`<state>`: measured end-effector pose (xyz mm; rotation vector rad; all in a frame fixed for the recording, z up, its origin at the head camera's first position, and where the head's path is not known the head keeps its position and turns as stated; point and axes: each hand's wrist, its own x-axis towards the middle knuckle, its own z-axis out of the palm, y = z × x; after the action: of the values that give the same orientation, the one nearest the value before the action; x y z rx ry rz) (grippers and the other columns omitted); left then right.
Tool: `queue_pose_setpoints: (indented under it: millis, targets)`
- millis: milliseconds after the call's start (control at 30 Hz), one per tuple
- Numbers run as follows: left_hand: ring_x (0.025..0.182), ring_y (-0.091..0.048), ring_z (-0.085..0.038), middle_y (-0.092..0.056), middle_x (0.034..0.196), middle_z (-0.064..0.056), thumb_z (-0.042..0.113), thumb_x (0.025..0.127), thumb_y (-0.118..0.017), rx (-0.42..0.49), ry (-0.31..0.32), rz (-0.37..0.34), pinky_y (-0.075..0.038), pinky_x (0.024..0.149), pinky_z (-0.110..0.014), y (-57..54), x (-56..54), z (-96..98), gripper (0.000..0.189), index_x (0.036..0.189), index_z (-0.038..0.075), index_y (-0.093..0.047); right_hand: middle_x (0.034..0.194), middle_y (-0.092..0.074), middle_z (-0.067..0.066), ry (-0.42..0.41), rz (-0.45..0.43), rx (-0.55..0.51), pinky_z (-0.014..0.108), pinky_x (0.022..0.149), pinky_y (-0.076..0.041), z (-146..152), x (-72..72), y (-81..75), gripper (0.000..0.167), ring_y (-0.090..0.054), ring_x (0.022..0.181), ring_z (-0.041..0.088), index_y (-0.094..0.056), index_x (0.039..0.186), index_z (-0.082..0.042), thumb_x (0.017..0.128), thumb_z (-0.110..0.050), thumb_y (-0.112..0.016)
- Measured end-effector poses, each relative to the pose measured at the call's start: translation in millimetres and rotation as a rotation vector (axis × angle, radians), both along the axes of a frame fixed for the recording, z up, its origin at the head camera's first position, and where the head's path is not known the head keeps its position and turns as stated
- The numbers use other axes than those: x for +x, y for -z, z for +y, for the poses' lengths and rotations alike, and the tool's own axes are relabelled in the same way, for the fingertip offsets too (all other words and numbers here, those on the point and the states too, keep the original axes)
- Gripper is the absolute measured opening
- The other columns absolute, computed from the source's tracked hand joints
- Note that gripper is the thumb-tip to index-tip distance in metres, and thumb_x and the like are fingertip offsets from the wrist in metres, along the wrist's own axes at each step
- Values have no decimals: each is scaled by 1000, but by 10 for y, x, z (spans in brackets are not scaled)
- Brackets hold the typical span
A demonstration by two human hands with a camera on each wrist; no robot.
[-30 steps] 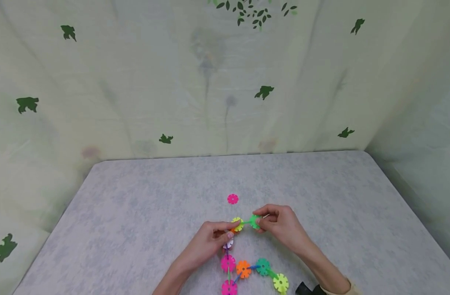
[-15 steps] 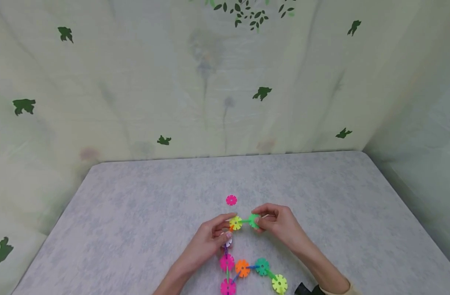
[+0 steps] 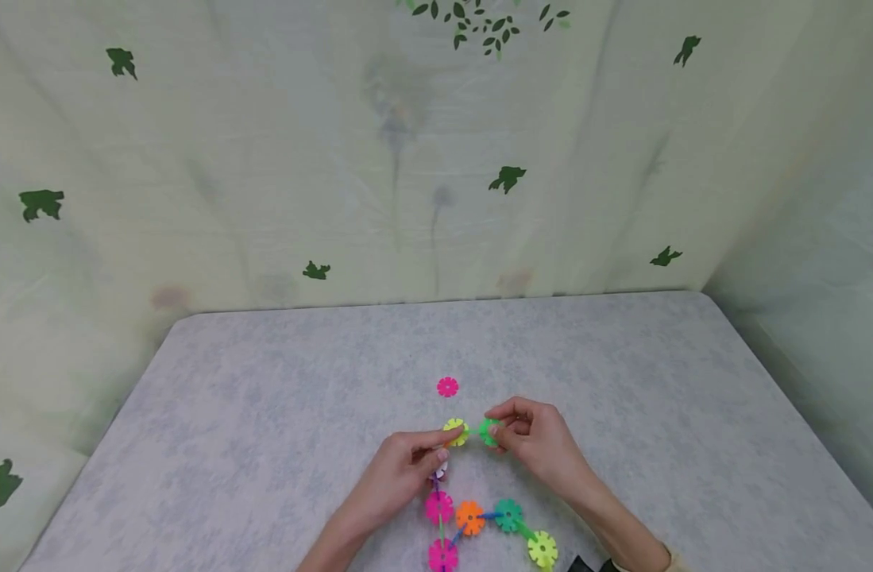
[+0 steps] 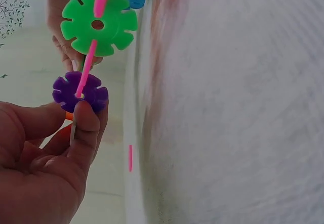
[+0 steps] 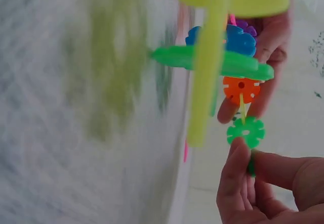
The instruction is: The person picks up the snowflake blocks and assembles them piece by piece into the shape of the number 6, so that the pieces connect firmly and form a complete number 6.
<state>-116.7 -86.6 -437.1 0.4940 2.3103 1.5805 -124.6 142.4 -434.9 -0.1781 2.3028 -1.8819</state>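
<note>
Small flower-shaped plastic discs are joined by short rods into a chain. My left hand (image 3: pixel 400 477) pinches the white disc (image 3: pixel 442 469), which looks purple (image 4: pixel 96 88) in the left wrist view. Its forefinger reaches out over the yellow disc (image 3: pixel 453 429). At the chain's far end, my right hand (image 3: pixel 546 441) grips the green disc (image 3: pixel 488 431) between thumb and fingers. A thin light-green rod (image 3: pixel 473 431) spans from that disc to the yellow one. Below the left hand hang two pink discs (image 3: pixel 439 508), linked by a green rod (image 3: pixel 442 531). Several colours differ in the wrist views.
From the lower pink disc, a branch runs right through an orange disc (image 3: pixel 469 518), a teal disc (image 3: pixel 508 515) and another yellow disc (image 3: pixel 542 548). One loose pink disc (image 3: pixel 447 387) lies on the grey table (image 3: pixel 300 381) beyond the hands. A patterned curtain (image 3: pixel 264 159) stands behind.
My left forefinger was over the yellow disc, lifted off it half a second ago, and now lies over it again. The right hand keeps its grip on the green disc, with little movement.
</note>
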Motion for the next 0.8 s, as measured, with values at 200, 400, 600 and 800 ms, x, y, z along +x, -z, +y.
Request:
queue_pose_setpoints:
  millis: [200, 400, 600, 800]
  targets:
    - [66, -54, -13, -65, 89, -4, 8, 98, -60, 55, 4, -66, -44, 55, -22, -13, -11, -39, 34, 129, 20, -67, 86, -67, 12, -9, -19, -53, 38, 72, -56, -11, -11, 9, 21, -69, 75, 35, -66, 111, 6, 92, -3, -67]
    - [80, -67, -25, -62, 119, -13, 13, 96, -63, 180, -32, -208, -51, 71, -29, -29, -54, -43, 44, 140, 13, -55, 94, -67, 15, -54, -48, -94, 41, 75, -57, 34, -55, 14, 27, -69, 84, 36, -64, 116, 6, 95, -11, -66]
    - [79, -64, -20, -64, 103, -15, 23, 96, -64, 173, -95, -299, -47, 69, -28, 5, -112, -92, 42, 135, 11, -57, 106, -69, 8, -155, 35, 110, 38, 74, -54, 46, -165, -5, 30, -67, 87, 27, -67, 120, -2, 99, -22, -62]
    - [76, -69, -23, -65, 98, -16, 20, 97, -62, 223, -116, -365, -46, 58, -25, 27, -149, -137, 42, 135, 6, -55, 114, -68, 6, -247, 161, 310, 37, 81, -51, 11, -496, -29, 23, -62, 95, 20, -69, 117, -6, 99, -16, -60]
